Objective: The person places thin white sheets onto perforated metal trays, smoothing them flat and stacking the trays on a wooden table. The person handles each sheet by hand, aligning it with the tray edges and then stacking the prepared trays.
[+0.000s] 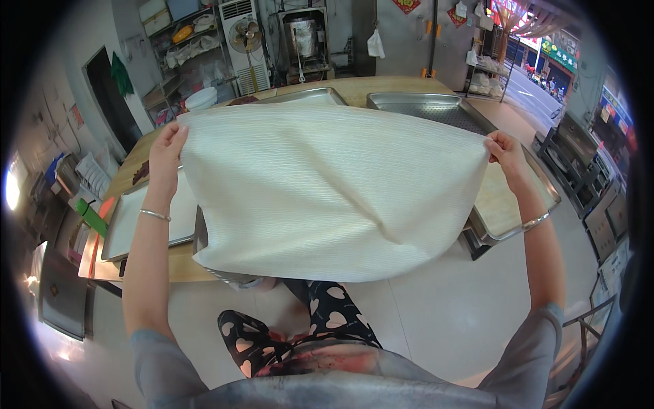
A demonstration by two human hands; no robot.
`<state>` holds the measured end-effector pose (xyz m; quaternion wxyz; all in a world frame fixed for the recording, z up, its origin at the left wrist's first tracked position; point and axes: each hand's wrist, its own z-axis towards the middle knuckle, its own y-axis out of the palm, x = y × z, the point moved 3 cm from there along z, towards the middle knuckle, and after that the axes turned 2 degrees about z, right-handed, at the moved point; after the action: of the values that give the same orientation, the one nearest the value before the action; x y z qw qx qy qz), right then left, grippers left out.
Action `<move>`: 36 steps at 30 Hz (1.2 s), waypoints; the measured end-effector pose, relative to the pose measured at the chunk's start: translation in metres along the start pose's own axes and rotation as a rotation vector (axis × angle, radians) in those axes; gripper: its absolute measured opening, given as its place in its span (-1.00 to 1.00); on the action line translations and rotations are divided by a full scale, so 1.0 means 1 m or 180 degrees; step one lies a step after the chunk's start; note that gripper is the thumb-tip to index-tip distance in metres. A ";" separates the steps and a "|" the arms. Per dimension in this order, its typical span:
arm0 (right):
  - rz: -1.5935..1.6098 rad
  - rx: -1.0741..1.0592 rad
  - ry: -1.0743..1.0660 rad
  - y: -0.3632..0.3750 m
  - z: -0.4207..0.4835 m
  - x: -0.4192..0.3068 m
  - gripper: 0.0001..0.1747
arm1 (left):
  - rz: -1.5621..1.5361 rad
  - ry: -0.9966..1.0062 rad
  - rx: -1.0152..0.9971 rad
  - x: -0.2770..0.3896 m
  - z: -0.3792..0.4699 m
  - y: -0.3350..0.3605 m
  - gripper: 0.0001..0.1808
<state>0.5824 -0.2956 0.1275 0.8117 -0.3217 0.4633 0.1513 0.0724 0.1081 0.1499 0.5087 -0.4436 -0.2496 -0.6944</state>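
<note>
A large off-white ribbed cloth sheet hangs spread between my hands, with a diagonal crease near its middle. My left hand pinches its upper left corner between thumb and fingers. At the upper right corner, my right hand grips the sheet the same way. The sheet hides much of the table behind it. Beyond its top edge lies a perforated metal tray. A shallow metal tray with a white surface sits behind my left forearm, and another tray with a pale lining is beside my right forearm.
The wooden table extends behind the sheet. A green bottle stands at its left edge, near a red strip. Farther back are a white bucket, a standing fan and loaded shelves. Dark metal racks stand at the right.
</note>
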 end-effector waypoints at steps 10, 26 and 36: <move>-0.0028 0.0528 -0.0438 -0.029 0.007 -0.023 -0.82 | -0.0324 0.0422 -0.0217 0.054 -0.014 -0.018 -0.79; -0.0385 0.0792 -0.1379 -0.064 0.071 -0.096 -0.82 | -0.0271 0.0887 0.0059 0.139 -0.045 -0.038 -0.76; -0.0503 0.0750 -0.1592 -0.068 0.102 -0.114 -0.76 | -0.0170 0.0823 0.0206 0.138 -0.034 -0.055 -0.76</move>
<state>0.6259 -0.2726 0.2873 0.9419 -0.2130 0.2366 0.1073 -0.0032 0.0334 0.2596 0.5319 -0.3269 -0.2159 -0.7507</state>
